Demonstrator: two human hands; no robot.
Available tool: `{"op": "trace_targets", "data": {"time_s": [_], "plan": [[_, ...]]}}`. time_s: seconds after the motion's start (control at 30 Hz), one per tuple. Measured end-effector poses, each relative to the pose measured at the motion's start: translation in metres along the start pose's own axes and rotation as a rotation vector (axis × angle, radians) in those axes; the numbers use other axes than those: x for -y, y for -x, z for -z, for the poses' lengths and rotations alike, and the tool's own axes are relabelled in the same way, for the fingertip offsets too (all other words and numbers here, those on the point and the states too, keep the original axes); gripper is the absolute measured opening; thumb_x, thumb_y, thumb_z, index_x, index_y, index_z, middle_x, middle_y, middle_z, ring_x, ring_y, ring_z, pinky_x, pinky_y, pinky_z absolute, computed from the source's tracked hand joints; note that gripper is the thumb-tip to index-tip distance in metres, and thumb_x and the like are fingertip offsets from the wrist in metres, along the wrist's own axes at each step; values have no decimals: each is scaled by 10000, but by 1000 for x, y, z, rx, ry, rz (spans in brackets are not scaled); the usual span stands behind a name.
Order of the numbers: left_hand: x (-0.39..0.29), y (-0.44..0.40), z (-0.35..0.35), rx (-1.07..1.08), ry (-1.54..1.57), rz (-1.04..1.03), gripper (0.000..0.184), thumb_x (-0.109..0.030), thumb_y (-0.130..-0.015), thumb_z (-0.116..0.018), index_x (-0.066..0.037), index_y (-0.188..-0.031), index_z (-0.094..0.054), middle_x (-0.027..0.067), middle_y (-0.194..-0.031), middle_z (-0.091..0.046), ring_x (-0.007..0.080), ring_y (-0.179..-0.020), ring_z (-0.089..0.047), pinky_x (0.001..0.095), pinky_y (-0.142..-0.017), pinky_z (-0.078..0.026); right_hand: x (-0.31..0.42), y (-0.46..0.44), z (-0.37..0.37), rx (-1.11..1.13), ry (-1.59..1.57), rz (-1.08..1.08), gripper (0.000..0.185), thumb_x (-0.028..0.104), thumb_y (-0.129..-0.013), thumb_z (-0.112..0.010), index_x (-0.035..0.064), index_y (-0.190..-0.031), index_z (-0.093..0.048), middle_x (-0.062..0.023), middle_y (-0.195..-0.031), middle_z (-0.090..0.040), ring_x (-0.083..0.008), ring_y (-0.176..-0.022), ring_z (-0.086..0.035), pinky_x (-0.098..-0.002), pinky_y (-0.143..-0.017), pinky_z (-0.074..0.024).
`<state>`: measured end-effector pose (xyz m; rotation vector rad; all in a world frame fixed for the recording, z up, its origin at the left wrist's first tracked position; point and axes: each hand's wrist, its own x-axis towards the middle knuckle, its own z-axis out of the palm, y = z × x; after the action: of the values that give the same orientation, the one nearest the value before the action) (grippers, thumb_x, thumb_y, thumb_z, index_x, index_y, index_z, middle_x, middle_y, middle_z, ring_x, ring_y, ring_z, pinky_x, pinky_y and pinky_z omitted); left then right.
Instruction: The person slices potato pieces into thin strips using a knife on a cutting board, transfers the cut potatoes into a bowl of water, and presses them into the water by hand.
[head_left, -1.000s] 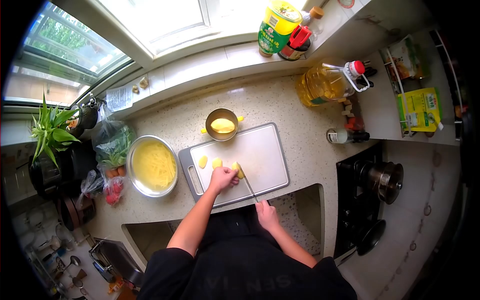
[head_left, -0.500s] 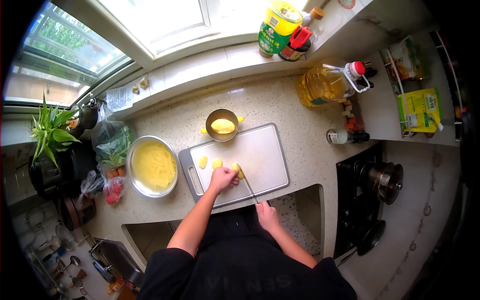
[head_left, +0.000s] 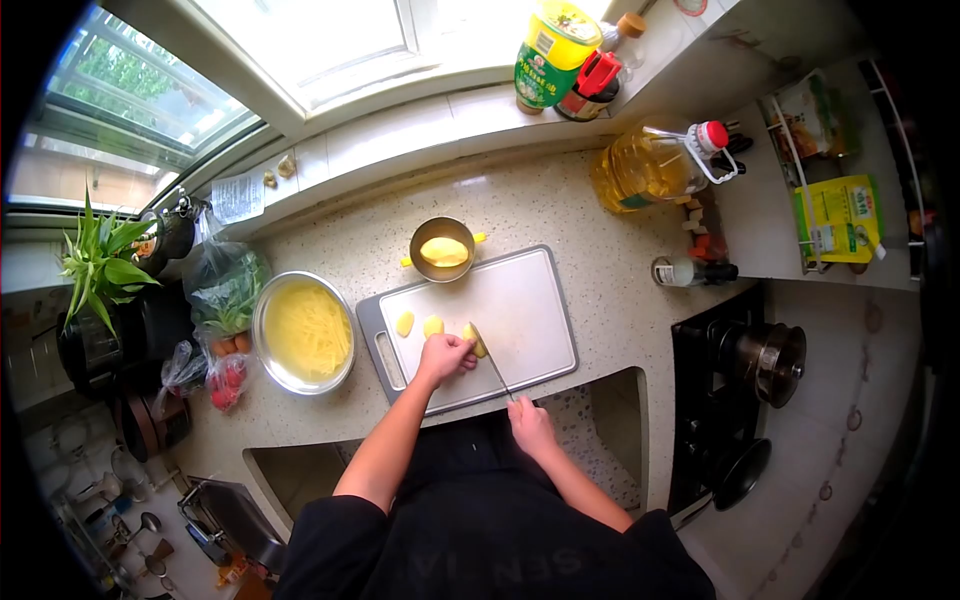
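Note:
Fingers bent, my left hand (head_left: 447,356) holds a piece of peeled potato (head_left: 476,341) on the cutting board (head_left: 530,310). In my right hand (head_left: 531,425), at the board's near edge, is the handle of a knife (head_left: 496,372). Its thin blade points away from me and lies against the right side of the potato piece, close to my left fingertips. Two more yellow potato pieces, one partly behind my left hand (head_left: 433,326) and one farther left (head_left: 404,323), rest on the board. My left fingers hide part of the held piece.
Left of the board stands a metal bowl (head_left: 262,345) of potato strips. A small pot (head_left: 418,238) with yellow handles holds a peeled potato, touching or overlapping the board's far edge. An oil jug (head_left: 635,175) stands at back right, a stove (head_left: 700,400) at right, bagged vegetables (head_left: 228,290) at left.
My right hand and the knife have shifted very slightly forward, away from me. My left hand stays on the potato piece.

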<state>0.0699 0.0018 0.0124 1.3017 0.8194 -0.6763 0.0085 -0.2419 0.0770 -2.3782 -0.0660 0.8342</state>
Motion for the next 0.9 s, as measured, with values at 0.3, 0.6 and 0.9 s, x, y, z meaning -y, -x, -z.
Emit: {"op": "trace_targets", "data": {"time_s": [0.3, 0.6, 0.9], "plan": [[4, -1, 2, 18, 21, -8, 377, -287, -991, -678, 20, -775, -696, 99, -743, -731, 148, -630, -705, 276, -566, -571, -11, 1, -6, -53, -156, 28, 385, 386, -1049, -502, 26, -916, -528, -271, -701, -594, -508, -746, -615, -581, -626, -454], [4, -3, 3, 30, 17, 17, 373, -295, -1003, -657, 28, -820, -694, 131, -792, -742, 179, -671, -725, 281, -575, -570, -5, 6, 1, -33, -109, 65, 373, 376, -1050, -508, 30, -917, -546, -261, -705, -608, -490, -737, -634, -560, -614, -467], [4, -3, 3, 22, -3, 11, 364, -291, -1006, -650, 11, -807, -689, 127, -785, -743, 177, -669, -726, 281, -572, -568, -3, 6, -2, -34, -22, 27, 360, 396, -1025, -538, 44, -948, -542, -274, -735, -639, -513, -746, -631, -624, -646, -475]]}}
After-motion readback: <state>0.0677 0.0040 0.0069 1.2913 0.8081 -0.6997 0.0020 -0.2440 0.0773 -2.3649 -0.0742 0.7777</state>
